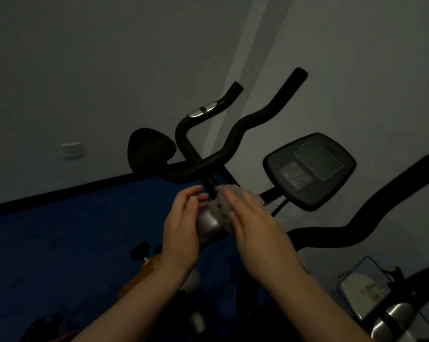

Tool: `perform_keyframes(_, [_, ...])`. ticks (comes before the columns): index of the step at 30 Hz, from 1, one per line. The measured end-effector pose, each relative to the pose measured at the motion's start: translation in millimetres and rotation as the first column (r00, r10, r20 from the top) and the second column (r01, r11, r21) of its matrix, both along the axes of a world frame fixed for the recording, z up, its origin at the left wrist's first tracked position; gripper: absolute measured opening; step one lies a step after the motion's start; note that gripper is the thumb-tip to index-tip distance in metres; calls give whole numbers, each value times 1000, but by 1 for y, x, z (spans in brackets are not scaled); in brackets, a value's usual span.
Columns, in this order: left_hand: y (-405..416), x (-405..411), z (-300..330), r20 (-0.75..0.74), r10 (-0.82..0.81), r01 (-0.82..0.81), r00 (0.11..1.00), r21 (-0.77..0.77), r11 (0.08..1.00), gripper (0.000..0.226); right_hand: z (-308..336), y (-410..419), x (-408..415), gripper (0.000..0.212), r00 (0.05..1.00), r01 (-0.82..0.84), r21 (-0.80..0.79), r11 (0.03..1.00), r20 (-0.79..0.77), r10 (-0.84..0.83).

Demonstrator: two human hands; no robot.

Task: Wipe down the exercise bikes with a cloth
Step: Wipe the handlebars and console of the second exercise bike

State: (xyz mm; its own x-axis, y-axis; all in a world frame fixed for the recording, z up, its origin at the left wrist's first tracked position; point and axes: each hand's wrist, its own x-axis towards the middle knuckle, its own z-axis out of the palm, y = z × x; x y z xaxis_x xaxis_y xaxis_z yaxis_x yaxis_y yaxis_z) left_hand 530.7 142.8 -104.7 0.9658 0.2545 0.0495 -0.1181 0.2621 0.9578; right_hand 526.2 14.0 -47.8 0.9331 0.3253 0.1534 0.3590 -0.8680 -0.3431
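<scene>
We have both hands at the silver stem (208, 222) of the nearer bike, just below where the black handlebars (208, 166) join it. Our right hand (251, 218) presses the grey cloth (223, 208) against the right side and top of the stem, fingers spread flat over it instead of gripping it; our left hand (184, 218) cups the other side, fingers half curled and touching or nearly touching the metal, holding nothing that we can see. The room is dim and the right hand is blurred, so we cannot tell how much of the cloth is bunched under the palm. The main risk, as we judge it, is that the cloth slips out: only a flat palm pins it, and a quick stroke round the curved stem could let it drop down into the frame. In this light we could also miss patches, especially the back of the stem and the underside of the bars. The console (309, 170) stands near on the right, with a cable just beside the cloth; a wide sweep might snag that cable or knock the buttons. A second bike (386, 218) at the right looks untouched, so much of the job seems left.
</scene>
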Motion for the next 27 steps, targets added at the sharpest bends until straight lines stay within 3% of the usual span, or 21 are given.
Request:
perform_keyframes(2, [-5, 8, 6, 33, -37, 35, 999, 65, 997, 28, 6, -4, 19, 45, 980, 137, 38, 990, -148, -130])
perform_keyframes(6, [-13, 24, 12, 127, -89, 47, 988, 304, 952, 25, 9, -3, 54, 47, 889, 315, -100, 944, -316, -330])
perform_keyframes(11, [-20, 28, 3, 208, -28, -93, 978, 551, 829, 27, 2, -2, 34, 50, 916, 279, -93, 956, -274, -294])
perform_keyframes(14, [-22, 27, 3, 237, -8, -129, 971, 555, 822, 31, 7, 2, 65, 45, 842, 400, -186, 897, -311, -440])
perform_keyframes(16, [-20, 26, 2, 260, -27, -124, 965, 545, 829, 31, 10, 3, 65, 41, 856, 370, -200, 907, -307, -417])
perform_keyframes(21, [-18, 25, 5, 229, -39, -82, 973, 492, 867, 26, 11, -12, 44, 32, 886, 387, -57, 920, -254, -388])
perform_keyframes(25, [-15, 24, 17, 247, -136, -25, 959, 555, 831, 23, 18, -21, 70, 28, 874, 374, -244, 895, -230, -428])
perform_keyframes(27, [-14, 31, 30, 297, -229, -28, 927, 664, 747, 18, 31, -40, 75, 26, 885, 354, -292, 888, -202, -419])
